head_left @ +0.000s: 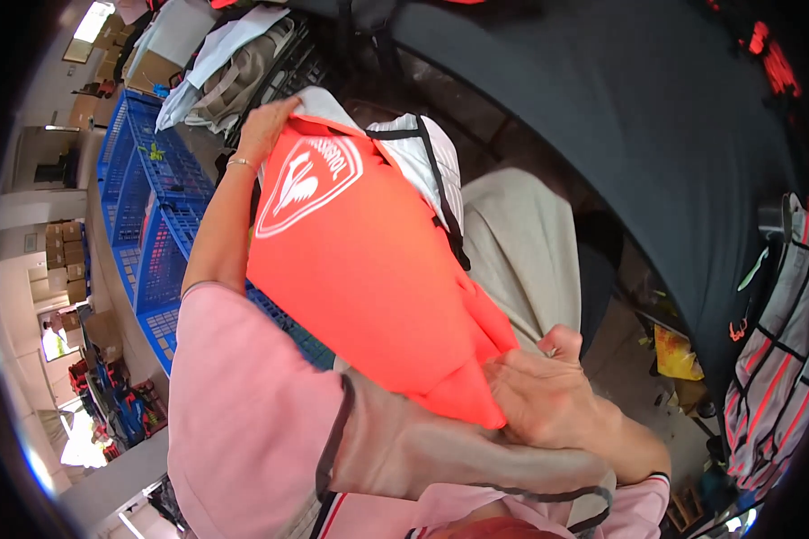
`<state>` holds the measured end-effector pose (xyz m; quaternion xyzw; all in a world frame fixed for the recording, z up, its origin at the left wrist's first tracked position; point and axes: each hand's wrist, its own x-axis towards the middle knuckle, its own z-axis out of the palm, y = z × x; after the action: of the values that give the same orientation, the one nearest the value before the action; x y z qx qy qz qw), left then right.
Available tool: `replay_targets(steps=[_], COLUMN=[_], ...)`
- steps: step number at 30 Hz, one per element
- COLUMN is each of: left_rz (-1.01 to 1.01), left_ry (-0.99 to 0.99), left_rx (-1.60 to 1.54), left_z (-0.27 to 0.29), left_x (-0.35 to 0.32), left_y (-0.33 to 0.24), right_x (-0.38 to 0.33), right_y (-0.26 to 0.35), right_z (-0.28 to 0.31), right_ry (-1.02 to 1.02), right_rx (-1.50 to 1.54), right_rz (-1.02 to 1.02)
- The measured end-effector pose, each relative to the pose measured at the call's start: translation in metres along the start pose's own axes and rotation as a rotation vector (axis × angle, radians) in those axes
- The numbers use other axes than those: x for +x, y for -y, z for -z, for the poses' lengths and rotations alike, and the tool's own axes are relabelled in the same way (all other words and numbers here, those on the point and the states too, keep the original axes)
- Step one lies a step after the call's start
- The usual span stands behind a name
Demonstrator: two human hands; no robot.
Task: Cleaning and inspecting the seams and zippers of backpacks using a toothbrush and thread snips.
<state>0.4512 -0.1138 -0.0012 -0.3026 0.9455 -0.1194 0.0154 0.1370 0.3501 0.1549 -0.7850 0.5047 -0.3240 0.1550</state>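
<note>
Across my lap stretches a bright orange fabric bag [360, 278] with a white shield print near its far end. A white padded panel [422, 153] with black edging shows at its far right side. My left hand [265, 130] is closed on the bag's far edge, where a pale grey lining turns over. At the near end, my right hand [548, 391] holds the bunched, folded fabric; its thumb sticks up and its other fingers are mostly hidden. Beneath the bag lie my beige-clad leg [521, 242] and a sheer brownish cloth [422, 449] across my body.
Blue plastic crates [148, 207] stand to the left, with folded cloth pieces [243, 81] beyond them. A large dark cloth [584, 99] covers the far right. Striped white, black and red sewn pieces [773, 359] hang at the right. A yellow bag [677, 352] lies low beside them.
</note>
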Motion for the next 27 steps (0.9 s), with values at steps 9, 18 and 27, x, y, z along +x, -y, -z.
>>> replay_targets(steps=[9, 18, 27], left_rz=[-0.622, 0.032, 0.594], left_ry=[0.122, 0.442, 0.173], left_rx=[-0.506, -0.228, -0.835], left_z=[0.198, 0.073, -0.079], left_x=[0.071, 0.115, 0.012], left_y=[-0.202, -0.124, -0.115], right_x=[0.057, 0.029, -0.009], right_y=[-0.016, -0.007, -0.017], right_z=[-0.003, 0.025, 0.051], right_ry=[0.302, 0.257, 0.205], right_rx=[-0.162, -0.173, -0.254], right_rz=[0.338, 0.301, 0.097])
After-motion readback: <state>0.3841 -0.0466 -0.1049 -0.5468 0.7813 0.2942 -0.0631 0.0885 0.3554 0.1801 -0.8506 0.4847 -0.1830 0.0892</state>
